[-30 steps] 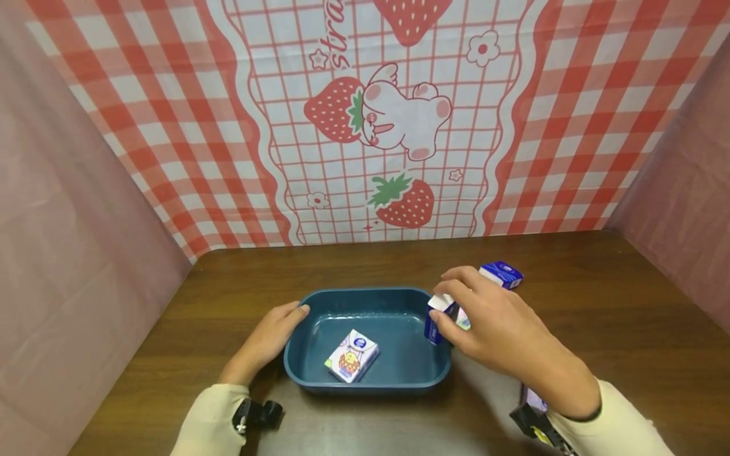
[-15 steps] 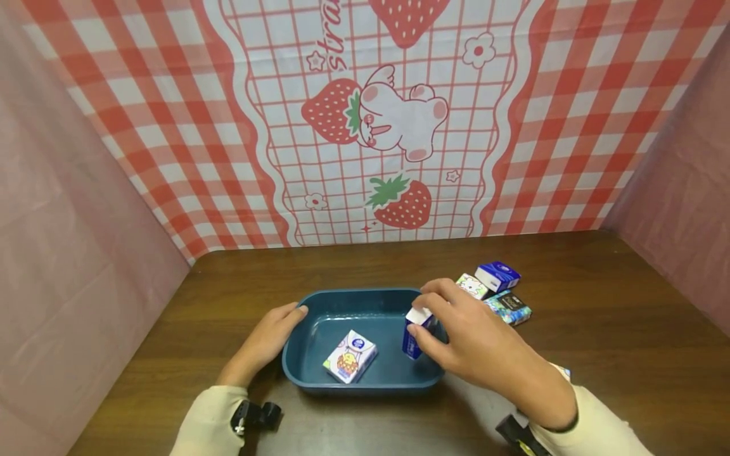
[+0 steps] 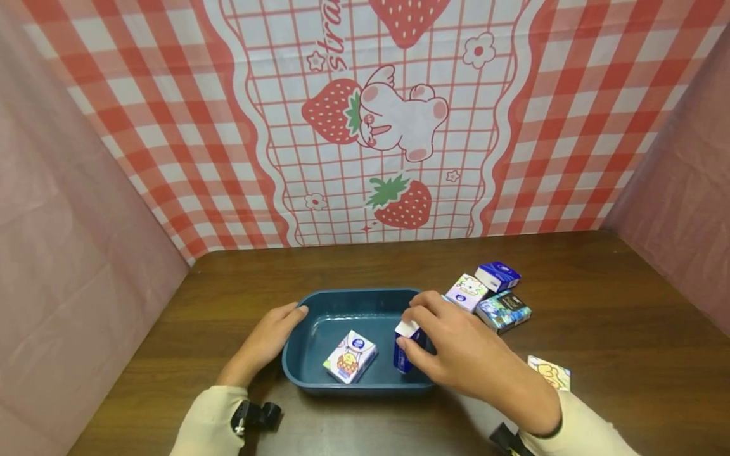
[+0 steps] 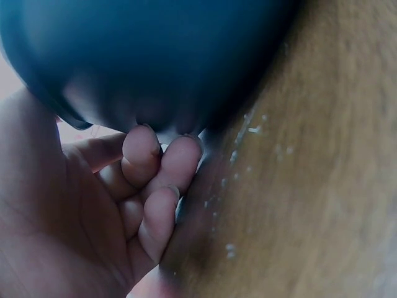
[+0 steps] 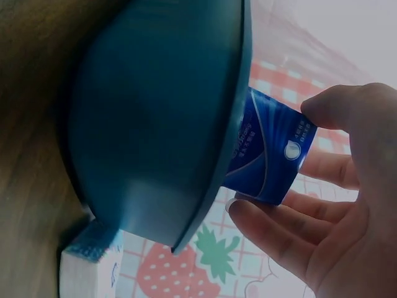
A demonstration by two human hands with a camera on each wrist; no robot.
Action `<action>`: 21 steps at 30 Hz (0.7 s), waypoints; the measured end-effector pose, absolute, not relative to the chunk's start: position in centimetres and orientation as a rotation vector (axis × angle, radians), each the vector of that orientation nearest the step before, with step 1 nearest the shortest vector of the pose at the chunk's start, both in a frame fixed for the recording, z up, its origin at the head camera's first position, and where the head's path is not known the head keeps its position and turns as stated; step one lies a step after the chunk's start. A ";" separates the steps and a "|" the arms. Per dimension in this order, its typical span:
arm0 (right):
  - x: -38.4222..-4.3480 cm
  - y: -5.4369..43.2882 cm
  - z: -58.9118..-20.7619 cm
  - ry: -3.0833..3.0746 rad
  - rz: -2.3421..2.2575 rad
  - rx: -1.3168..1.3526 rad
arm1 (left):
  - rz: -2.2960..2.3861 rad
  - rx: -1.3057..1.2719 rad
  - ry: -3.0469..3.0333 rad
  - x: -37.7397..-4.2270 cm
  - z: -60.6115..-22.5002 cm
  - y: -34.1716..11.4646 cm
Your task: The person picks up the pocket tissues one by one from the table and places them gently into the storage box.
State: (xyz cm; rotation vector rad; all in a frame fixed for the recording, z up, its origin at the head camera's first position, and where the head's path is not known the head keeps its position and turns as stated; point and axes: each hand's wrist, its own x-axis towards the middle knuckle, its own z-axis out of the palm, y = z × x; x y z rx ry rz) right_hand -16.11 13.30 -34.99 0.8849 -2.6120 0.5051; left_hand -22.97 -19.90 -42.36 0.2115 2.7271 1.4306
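My right hand [image 3: 456, 345] pinches a dark blue tissue pack [image 3: 402, 354] between thumb and fingers. The pack stands upright inside the right part of a teal basin [image 3: 365, 385]; in the right wrist view its blue face [image 5: 273, 149] shows above the basin's rim. A white tissue pack with a cartoon print [image 3: 351, 358] lies flat inside, left of the middle. My left hand [image 3: 268, 342] grips the basin's left end, thumb at the rim. The left wrist view shows its curled fingers [image 4: 141, 152] against the outer wall.
Right of the basin on the wooden table [image 3: 239, 272] lie a blue-and-white pack [image 3: 498, 276], a cartoon pack [image 3: 466, 292] and a dark floral pack [image 3: 504, 310], close together. A yellow-printed pack [image 3: 550, 372] lies nearer, beside my right forearm. A checked cloth [image 3: 365, 158] hangs behind the table.
My right hand has carried the blue tissue pack left and lower, from the basin's right rim to inside it. The left hand has stayed at the basin's left end.
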 end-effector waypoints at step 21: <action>-16.2 12.9 -35.7 -2.684 0.441 0.909 | 1.434 0.206 2.735 -22.8 -42.4 -19.9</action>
